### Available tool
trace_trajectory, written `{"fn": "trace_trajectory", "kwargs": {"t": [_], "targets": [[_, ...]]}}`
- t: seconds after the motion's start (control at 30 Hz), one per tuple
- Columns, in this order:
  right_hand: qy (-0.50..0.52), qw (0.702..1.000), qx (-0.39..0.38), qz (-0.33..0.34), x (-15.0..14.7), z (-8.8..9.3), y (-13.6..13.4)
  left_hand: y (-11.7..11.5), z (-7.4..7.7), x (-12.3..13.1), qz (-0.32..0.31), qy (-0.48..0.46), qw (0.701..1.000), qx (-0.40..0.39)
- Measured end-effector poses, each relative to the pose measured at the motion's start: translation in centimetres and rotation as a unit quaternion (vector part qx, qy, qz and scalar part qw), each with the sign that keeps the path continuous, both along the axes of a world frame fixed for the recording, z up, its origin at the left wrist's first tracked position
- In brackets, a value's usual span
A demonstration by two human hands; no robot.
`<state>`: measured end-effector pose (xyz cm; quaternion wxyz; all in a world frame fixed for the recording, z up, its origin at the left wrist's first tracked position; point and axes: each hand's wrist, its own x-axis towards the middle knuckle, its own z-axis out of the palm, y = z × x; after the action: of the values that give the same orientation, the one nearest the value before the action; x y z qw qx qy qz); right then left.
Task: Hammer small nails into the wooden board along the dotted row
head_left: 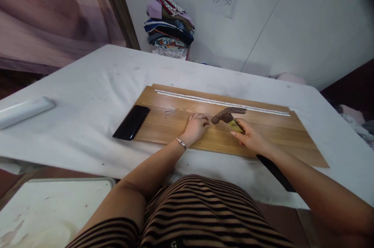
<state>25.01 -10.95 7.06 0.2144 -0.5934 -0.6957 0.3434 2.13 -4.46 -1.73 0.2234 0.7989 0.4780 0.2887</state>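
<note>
My right hand (pixel 248 135) is closed round the yellow handle of a claw hammer (pixel 226 116), whose rusty head hangs over the wooden board (pixel 271 135). A black end of the handle shows below my right forearm. Just left of the hammer head, my left hand (pixel 198 126) rests on the board, its fingertips pinched on what looks like a nail, mostly hidden. A row of small dark dots (pixel 220 127) runs across the wood to the right of those fingertips. Several loose nails (pixel 169 111) lie on the board farther left.
A black phone (pixel 131 122) lies over the board's left end. Two white measuring strips (pixel 222 103) run along its far edge. The white-covered table (pixel 87 84) also bears a white roll (pixel 26 111) at left. Folded clothes (pixel 171 26) stand against the wall; a white stool (pixel 58 205) is below left.
</note>
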Motion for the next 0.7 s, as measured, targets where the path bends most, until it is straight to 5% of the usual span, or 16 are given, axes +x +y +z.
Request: {"fn": "trace_trajectory", "kwargs": {"t": [0.17,0.7], "targets": [[-0.056,0.997,0.056,0.001,-1.0,-0.8,-0.4,-0.1,0.0,0.1,0.007,-0.001,1.0,0.006],[-0.067,0.996,0.048,-0.021,-2.1,-2.4,-0.6,-0.1,0.1,0.1,-0.004,-0.006,1.0,0.002]]}}
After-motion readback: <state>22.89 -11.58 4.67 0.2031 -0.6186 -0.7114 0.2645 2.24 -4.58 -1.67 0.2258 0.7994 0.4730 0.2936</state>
